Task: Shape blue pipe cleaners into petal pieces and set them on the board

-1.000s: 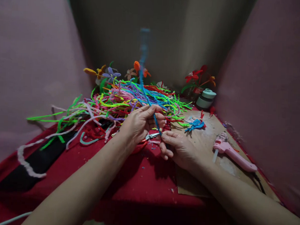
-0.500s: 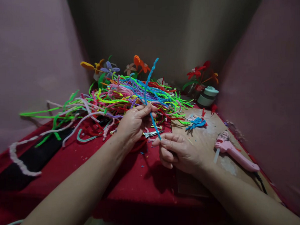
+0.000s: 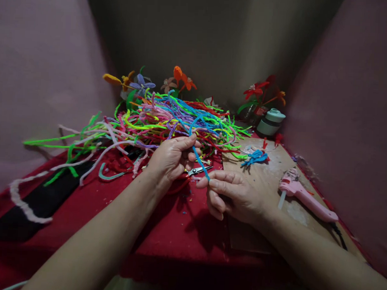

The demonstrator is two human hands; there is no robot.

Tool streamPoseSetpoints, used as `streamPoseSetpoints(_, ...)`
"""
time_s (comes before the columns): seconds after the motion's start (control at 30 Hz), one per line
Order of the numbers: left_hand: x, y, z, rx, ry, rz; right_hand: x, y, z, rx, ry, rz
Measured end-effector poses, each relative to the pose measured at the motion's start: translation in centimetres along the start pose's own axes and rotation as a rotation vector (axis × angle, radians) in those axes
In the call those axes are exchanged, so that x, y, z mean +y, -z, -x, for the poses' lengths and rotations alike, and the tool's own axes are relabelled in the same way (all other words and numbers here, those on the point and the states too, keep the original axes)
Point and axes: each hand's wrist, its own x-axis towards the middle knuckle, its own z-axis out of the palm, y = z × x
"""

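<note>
A blue pipe cleaner [image 3: 197,156] stretches at a slant between my two hands. My left hand [image 3: 174,156] pinches it partway along with thumb and forefinger, and its upper part bends over beyond the thumb in front of the pile. The lower end is pinched between the fingertips of my right hand [image 3: 230,192]. Scissors [image 3: 199,170] lie on the red cloth behind my hands, partly hidden by the left one. Just past them is a heap of many-coloured pipe cleaners [image 3: 182,115].
A pink glue gun [image 3: 307,195] rests on a brown board [image 3: 257,223] at right, near a blue pipe-cleaner bundle [image 3: 255,157]. A lidded jar [image 3: 271,122] and red flowers [image 3: 256,90] stand behind. More flowers [image 3: 141,85] rise at back left, above a black strip [image 3: 29,211].
The upper part of the blue pipe cleaner stood upright above my left hand and now bends over to the right. Both hands keep their hold in nearly the same place.
</note>
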Motion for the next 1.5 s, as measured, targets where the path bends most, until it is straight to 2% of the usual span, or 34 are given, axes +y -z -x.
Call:
streamPoseSetpoints(0.23, 0.3, -0.6, 0.7, 0.070, -0.033, -0.079, 0.3, -0.2, -0.3, 0.088, 0.005, 0.040)
streamPoseSetpoints(0.33, 0.0, -0.9, 1.0, 0.072, -0.100, -0.117, 0.4, -0.1, -0.4, 0.150, 0.031, 0.055)
streamPoseSetpoints(0.47, -0.4, -1.2, 0.9, 0.082, -0.231, -0.150, 0.4, 0.1, -0.4, 0.150, 0.040, 0.115)
streamPoseSetpoints(0.53, -0.3, -0.9, 0.5, 0.071, -0.280, -0.163, 0.3, 0.2, -0.4, 0.169, 0.049, 0.130)
streamPoseSetpoints(0.6, 0.2, -0.3, 0.2, 0.054, -0.272, -0.222, 0.2, 0.3, -0.5, 0.218, 0.069, 0.134)
streamPoseSetpoints(0.67, 0.9, 0.5, 0.3, 0.040, -0.239, -0.422, 0.0, 0.5, -0.6, 0.282, 0.095, 0.122)
streamPoseSetpoints(0.7, 1.3, 1.0, 0.5, 0.031, -0.245, -0.609, -0.1, 0.6, -0.7, 0.313, 0.106, 0.110)
streamPoseSetpoints(0.77, 1.8, 2.0, 1.2, -0.097, -0.260, -1.131, -0.4, 0.7, -0.8, 0.361, 0.114, 0.086)
streamPoseSetpoints(0.8, 1.8, 2.4, 1.6, -0.190, -0.246, -1.388, -0.5, 0.7, -0.9, 0.382, 0.115, 0.077)
streamPoseSetpoints(0.87, 1.2, 3.2, 2.5, -0.182, -0.300, -1.786, -0.7, 0.7, -0.9, 0.408, 0.123, 0.064)
streamPoseSetpoints(0.93, 0.4, 3.9, 3.2, -0.226, -0.390, -1.989, -0.8, 0.7, -1.0, 0.418, 0.137, 0.041)
streamPoseSetpoints(1.03, -0.4, 4.7, 3.6, -0.316, -0.429, -2.018, -0.9, 0.7, -1.0, 0.409, 0.160, 0.001)
streamPoseSetpoints(1.1, -0.4, 5.2, 3.6, -0.330, -0.428, -1.971, -1.0, 0.8, -1.0, 0.420, 0.183, -0.013)
streamPoseSetpoints(1.17, 0.1, 5.7, 3.4, -0.283, -0.420, -1.932, -1.1, 0.8, -1.0, 0.443, 0.214, -0.006)
streamPoseSetpoints(1.27, 0.8, 6.5, 3.2, -0.152, -0.430, -1.908, -1.4, 0.9, -1.0, 0.484, 0.247, 0.023)
streamPoseSetpoints(1.37, 1.0, 6.7, 3.2, -0.042, -0.495, -1.878, -1.4, 1.0, -0.9, 0.505, 0.270, 0.041)
streamPoseSetpoints(1.5, 0.4, 5.6, 3.5, -0.073, -0.663, -1.885, -1.3, 1.2, -0.9, 0.503, 0.279, 0.067)
